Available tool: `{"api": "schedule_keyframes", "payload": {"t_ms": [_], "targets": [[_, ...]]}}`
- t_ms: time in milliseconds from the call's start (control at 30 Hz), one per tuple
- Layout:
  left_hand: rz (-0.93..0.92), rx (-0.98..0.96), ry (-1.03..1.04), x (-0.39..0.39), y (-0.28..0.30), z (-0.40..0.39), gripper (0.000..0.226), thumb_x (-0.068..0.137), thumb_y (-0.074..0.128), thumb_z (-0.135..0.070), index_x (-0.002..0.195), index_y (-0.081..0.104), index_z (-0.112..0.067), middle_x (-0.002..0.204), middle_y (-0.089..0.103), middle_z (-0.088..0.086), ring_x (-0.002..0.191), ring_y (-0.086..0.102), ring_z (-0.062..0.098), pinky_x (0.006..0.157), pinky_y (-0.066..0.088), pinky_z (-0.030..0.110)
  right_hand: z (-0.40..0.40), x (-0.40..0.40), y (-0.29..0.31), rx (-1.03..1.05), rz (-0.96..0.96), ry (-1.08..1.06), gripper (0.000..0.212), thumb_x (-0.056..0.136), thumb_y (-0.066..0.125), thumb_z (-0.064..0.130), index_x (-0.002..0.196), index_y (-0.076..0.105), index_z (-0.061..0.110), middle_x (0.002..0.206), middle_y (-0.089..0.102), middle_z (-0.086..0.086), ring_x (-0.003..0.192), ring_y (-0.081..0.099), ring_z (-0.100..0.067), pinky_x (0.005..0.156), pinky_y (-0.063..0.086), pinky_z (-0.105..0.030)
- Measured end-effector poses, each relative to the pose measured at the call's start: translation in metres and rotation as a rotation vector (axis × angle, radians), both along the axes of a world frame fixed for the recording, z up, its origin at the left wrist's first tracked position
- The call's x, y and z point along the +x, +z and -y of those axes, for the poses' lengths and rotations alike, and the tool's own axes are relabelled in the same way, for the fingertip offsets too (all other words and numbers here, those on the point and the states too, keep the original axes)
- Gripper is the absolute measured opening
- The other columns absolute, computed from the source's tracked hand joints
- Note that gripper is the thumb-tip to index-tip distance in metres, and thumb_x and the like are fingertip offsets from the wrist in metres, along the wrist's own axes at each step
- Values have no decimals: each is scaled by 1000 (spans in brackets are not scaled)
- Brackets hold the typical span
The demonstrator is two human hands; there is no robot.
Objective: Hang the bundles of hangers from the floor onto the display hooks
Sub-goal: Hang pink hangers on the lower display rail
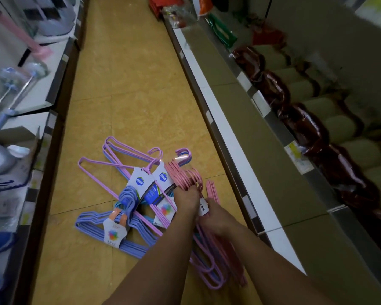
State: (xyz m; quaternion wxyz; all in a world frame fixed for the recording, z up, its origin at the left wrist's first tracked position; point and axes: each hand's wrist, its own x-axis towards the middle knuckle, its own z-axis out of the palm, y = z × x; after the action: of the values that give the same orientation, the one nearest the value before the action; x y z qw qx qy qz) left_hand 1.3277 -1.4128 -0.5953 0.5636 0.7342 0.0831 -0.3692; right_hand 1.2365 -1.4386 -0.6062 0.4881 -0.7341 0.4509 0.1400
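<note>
Both forearms are reaching down; blue wire hanger bundle (110, 227) and purple bundles (128, 172) are lying on the yellow floor (130, 84), none hung yet. Left hand (186, 200) is gripping pink hanger hooks (188, 178); right hand (216, 219) is pinching their paper label.

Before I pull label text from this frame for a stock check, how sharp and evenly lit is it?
Head view: wide-angle bend curves the shelf edges; the left shelves are motion-smeared; the right shelves sit in dim shadow; the floor is evenly lit; the hanger tags are soft, their small print unreadable.
</note>
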Motion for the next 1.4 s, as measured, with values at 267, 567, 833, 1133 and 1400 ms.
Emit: {"api": "schedule_keyframes", "payload": {"t_ms": [267,567,833,1133,1400], "targets": [[-196,-96,202,8,177,-20,15,88,51,-9,100,59,-5,91,64,18,74,63,30,63,53,34,-23,14,169,-548,-278,284,81,88,62,36,149,13,17,139,41,-8,121,47,-24,97,42,-36],[144,-128,-133,41,357,-51,16,77,75,-22,76,59,-19,73,66,0,74,64,21,64,51,28,-21,26,348,-724,-99,373,50,89,60,20,135,41,24,129,54,-1,118,49,-24,92,38,-36],[91,-143,271,72,466,-96,35,83,71,-35,63,60,-8,76,66,10,74,61,34,71,45,40,-71,70,457,-638,-5,662,62,85,61,45,137,36,22,134,49,-4,125,45,-27,102,30,-42],[344,21,289,103,539,-168,47,86,61,-49,97,69,-4,104,69,14,98,63,31,88,49,36,-151,140,528,-466,111,601,46,81,54,43,124,51,25,125,61,-4,114,56,-28,95,44,-39],[425,111,-355,118,531,-278,125,45,72,-69,151,20,-25,150,33,-2,136,36,22,109,38,41,-183,153,547,-636,242,585,30,92,45,50,115,55,33,111,66,2,109,56,-22,91,34,-38]]}}
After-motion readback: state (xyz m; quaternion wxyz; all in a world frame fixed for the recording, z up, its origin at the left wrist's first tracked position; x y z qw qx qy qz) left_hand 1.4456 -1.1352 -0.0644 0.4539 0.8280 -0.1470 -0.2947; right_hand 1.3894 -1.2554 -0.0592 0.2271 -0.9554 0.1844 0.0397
